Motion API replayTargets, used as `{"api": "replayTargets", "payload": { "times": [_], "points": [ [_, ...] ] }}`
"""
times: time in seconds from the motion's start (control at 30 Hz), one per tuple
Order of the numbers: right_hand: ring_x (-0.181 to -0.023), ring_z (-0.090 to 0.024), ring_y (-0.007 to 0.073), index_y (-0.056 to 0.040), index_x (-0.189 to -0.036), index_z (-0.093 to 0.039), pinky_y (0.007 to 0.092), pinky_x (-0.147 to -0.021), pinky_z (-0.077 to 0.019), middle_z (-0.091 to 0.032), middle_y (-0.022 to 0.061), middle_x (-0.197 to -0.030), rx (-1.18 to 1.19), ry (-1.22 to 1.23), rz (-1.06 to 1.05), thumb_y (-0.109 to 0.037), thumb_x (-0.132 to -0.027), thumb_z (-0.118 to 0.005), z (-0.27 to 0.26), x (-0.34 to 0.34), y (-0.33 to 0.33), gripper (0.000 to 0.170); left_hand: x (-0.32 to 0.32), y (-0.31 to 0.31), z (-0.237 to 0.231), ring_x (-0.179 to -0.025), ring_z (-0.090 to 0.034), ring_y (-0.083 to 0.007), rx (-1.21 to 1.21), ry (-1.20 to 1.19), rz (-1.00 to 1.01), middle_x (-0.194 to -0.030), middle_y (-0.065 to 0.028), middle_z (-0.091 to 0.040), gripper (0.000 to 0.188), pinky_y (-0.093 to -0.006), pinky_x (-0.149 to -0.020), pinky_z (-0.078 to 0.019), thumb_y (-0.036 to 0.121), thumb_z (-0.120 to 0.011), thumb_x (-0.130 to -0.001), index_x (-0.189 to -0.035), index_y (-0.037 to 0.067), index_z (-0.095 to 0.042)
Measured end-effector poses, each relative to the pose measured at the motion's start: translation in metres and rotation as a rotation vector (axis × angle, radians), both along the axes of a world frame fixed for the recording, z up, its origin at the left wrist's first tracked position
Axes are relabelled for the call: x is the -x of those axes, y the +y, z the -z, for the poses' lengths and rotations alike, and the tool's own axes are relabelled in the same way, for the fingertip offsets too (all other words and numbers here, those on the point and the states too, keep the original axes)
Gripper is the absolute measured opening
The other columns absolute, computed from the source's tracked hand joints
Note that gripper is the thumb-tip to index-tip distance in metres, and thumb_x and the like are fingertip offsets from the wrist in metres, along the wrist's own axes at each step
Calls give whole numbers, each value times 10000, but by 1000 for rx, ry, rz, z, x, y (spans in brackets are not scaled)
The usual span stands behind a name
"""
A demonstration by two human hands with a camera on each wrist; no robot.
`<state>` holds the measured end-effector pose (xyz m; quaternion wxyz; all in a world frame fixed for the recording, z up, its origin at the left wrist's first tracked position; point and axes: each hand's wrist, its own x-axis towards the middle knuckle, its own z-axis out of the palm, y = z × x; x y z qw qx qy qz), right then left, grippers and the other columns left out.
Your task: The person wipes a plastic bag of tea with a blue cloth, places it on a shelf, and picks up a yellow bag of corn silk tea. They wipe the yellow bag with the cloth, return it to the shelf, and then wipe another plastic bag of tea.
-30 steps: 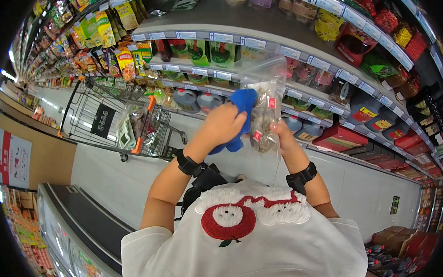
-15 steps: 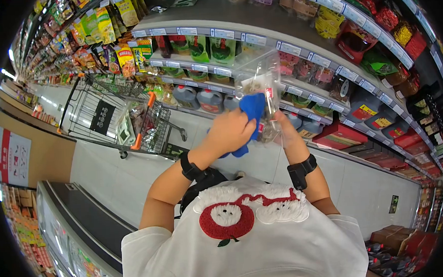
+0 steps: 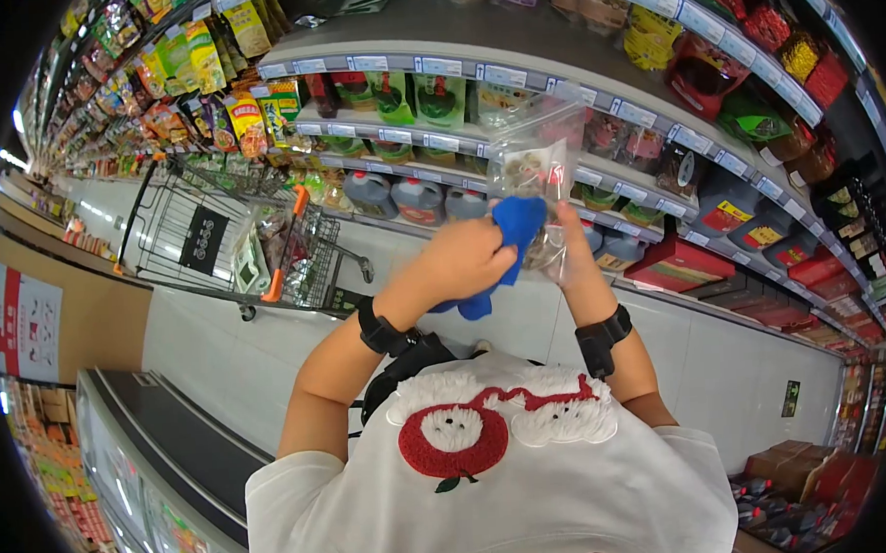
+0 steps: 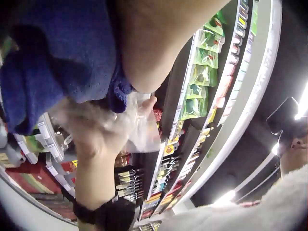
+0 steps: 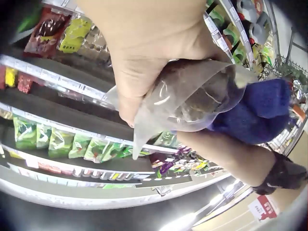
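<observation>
In the head view my left hand (image 3: pixel 472 260) holds a bunched blue cloth (image 3: pixel 520 220) against the front of a clear plastic bag (image 3: pixel 532 157). Part of the cloth hangs below the fingers. My right hand (image 3: pixel 574 242) grips the bag along its right side, and the zip-style top of the bag points toward the shelves. Brownish dried goods and a small red label show through the plastic. From the right wrist view, the thumb of the right hand (image 5: pixel 154 53) lies over the bag (image 5: pixel 192 96), with the blue cloth (image 5: pixel 260 113) on its far side.
A shopping cart (image 3: pixel 210 234) with several packets in it stands on the left. Shelves (image 3: pixel 382 64) of bagged food and large jugs (image 3: pixel 419 200) run across the front. Behind on the left is a freezer case (image 3: pixel 161 441); cartons (image 3: pixel 788 464) stand at lower right.
The blue cloth and left hand have moved right, across the lower part of the bag. The bag has tilted and shifted slightly, with the right hand still on its side.
</observation>
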<state>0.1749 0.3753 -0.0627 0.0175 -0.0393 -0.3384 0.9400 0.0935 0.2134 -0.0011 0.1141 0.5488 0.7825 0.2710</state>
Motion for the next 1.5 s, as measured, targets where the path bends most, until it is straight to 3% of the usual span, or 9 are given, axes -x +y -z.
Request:
{"api": "replayTargets", "payload": {
  "times": [0.17, 0.27, 0.53, 0.57, 0.7, 1.0, 1.23, 1.33, 1.5],
  "points": [
    [-1090, -530, 269, -112, -1390, -244, 382, -930, -443, -490, 158, -1242, -211, 137, 123, -486, -809, -589, 2, 4, 6, 772, -16, -6, 16, -645, -570, -388, -245, -234, -3, -683, -206, -584, 275, -460, -613, -451, 266, -567, -809, -745, -1, -574],
    [-1129, -463, 203, -100, -1405, -184, 329, -935, -405, -440, 103, -1262, -256, 122, 284, -213, -799, -653, -26, 1, -11, 775, -13, -5, 21, -616, -565, -387, -244, -276, -139, -648, -200, -577, 282, -444, -577, -443, 283, -565, -821, -755, 9, -575],
    [-1207, -365, 204, -78, -1427, -93, 312, -986, -335, -322, 116, -1361, -669, 105, 293, -36, -722, -698, -47, -1, -33, 930, 6, 3, 2, -638, -554, -367, -633, -435, -247, -708, -226, -576, 223, -366, -590, -432, 162, -496, -865, -875, -53, -555],
    [-1195, -384, 207, -61, -1422, -86, 313, -976, -350, -336, 123, -1348, -599, 132, 269, -38, -714, -711, -49, 0, -35, 944, 8, 3, -6, -651, -577, -269, -643, -471, -215, -740, -182, -605, 235, -328, -615, -436, 164, -481, -877, -919, -53, -560],
    [-1157, -435, 195, -56, -1418, -83, 310, -927, -404, -384, 137, -1306, -677, 103, 328, -84, -701, -745, -46, 3, -38, 976, 20, 1, -14, -704, -534, -97, -433, -746, -213, -770, -52, -603, 262, -295, -642, -443, 193, -471, -896, -975, -33, -578],
    [-1067, -506, 200, -66, -1418, -99, 319, -894, -436, -428, 135, -1257, -715, 91, 436, -78, -694, -747, -53, -2, -37, 972, 9, -8, -8, -796, -520, -65, -215, -876, -51, -920, -5, -584, 258, -232, -712, -437, 131, -430, -900, -1091, 10, -554],
    [-1078, -483, 182, -113, -1422, -135, 307, -891, -432, -406, 99, -1268, -532, 147, 455, -94, -718, -723, -48, -1, -28, 917, -2, -14, -14, -737, -515, -75, -123, -910, 5, -852, 10, -545, 207, -239, -634, -440, 98, -444, -891, -1053, 7, -535],
    [-1067, -487, 182, -121, -1414, -162, 303, -883, -434, -416, 83, -1253, -365, 127, 443, -156, -745, -708, -47, -1, -22, 864, -11, -13, -9, -640, -559, -155, -184, -905, 10, -701, -65, -578, 165, -307, -594, -454, 118, -471, -871, -882, -27, -550],
    [-987, -535, 217, -130, -1359, -237, 365, -795, -505, -454, 99, -1175, -219, 102, 388, -247, -811, -638, -45, 3, -6, 689, -18, -11, -14, -680, -574, -345, -125, -374, 178, -718, -188, -579, 183, -402, -610, -449, 151, -505, -830, -850, -26, -548]
  ]
}}
